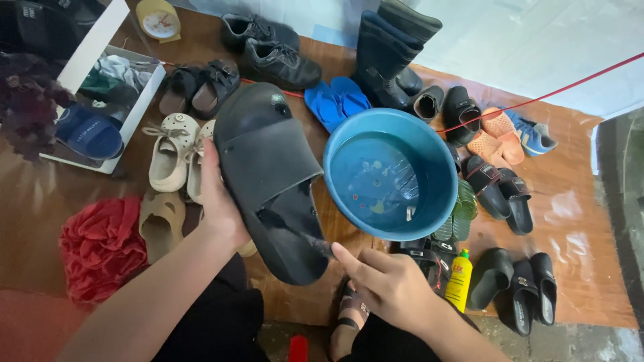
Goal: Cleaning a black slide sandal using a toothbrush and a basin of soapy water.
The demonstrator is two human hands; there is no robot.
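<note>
Beside the blue basin, on its left, the left hand grips 1 black slide sandal, fingers wrapped around its edge; the right hand, fingers loosely curled and holding nothing visible, touches the sandal's heel.

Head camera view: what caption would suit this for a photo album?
Left hand holds a black slide sandal beside a blue basin of water, right hand touching its heel, shoes around.

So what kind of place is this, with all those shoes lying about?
Probably a home floor corner used for washing footwear. Many pairs lie on the brown floor around a blue basin of water, a yellow detergent bottle stands nearby, and the left hand holds a black slide sandal.
</note>
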